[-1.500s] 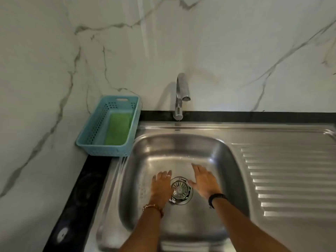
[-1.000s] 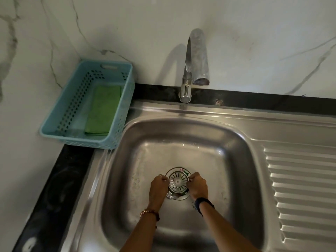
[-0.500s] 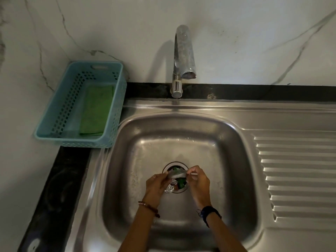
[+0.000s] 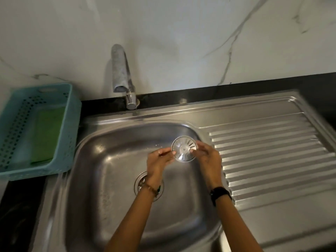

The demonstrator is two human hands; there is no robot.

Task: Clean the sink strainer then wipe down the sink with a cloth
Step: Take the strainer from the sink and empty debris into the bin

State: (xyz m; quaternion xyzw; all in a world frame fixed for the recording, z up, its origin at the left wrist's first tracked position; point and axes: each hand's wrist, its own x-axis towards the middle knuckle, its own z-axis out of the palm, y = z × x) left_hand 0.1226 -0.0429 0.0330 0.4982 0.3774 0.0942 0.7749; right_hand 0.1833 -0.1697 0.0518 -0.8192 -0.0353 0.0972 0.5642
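Strainer [image 4: 184, 149] pinched at opposite rims by left hand [image 4: 157, 160] and right hand [image 4: 207, 158], lifted above basin [image 4: 112, 179] near faucet [image 4: 121, 73] for rinsing

teal basket [image 4: 72, 128] on black counter [image 4: 20, 206], chrome tap [image 4: 121, 70], marble wall [image 4: 181, 33]

Round slotted metal strainer [image 4: 184, 148] held above steel sink [image 4: 112, 179]; green cloth [image 4: 47, 135] folded flat.

Black counter [image 4: 21, 211] with steel sink [image 4: 263, 113], tap [image 4: 121, 73], teal basket [image 4: 72, 128].
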